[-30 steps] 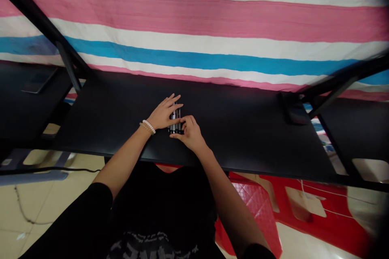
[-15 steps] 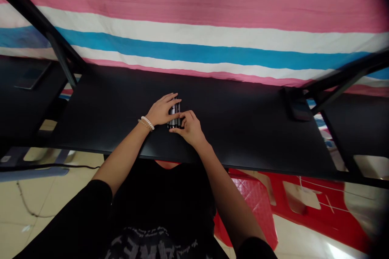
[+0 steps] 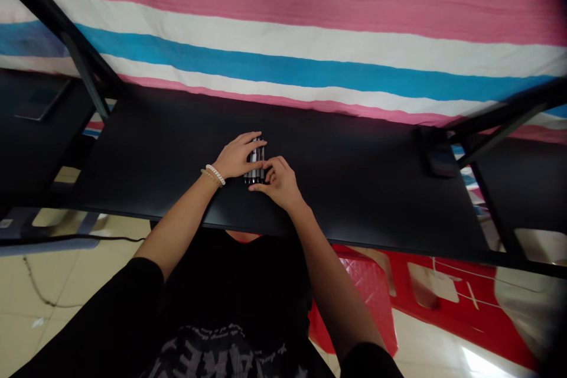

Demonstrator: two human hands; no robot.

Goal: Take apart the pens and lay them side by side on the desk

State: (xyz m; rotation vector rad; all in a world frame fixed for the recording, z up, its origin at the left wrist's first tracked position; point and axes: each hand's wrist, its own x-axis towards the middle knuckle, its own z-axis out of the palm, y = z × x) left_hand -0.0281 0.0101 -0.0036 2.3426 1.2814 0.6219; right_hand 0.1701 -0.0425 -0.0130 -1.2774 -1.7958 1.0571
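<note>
A small bundle of dark pens (image 3: pixel 256 165) with silvery parts lies side by side on the black table (image 3: pixel 354 189), near its front edge. My left hand (image 3: pixel 234 156), with a bead bracelet at the wrist, rests its fingers over the left side and far ends of the pens. My right hand (image 3: pixel 280 183) presses against their right side and near ends, fingers curled. Both hands hold the bundle together between them.
A striped pink, white and blue cloth (image 3: pixel 310 41) hangs behind the table. A dark object (image 3: pixel 436 156) sits at the table's right end beside slanted black frame bars (image 3: pixel 500 121). Red plastic furniture (image 3: pixel 443 301) stands on the tiled floor below; a cable (image 3: pixel 88 239) runs at left.
The view has shifted slightly. My hands stay on the pens, with my left fingers closing a little more over the bundle and my right hand nudging in against it.
</note>
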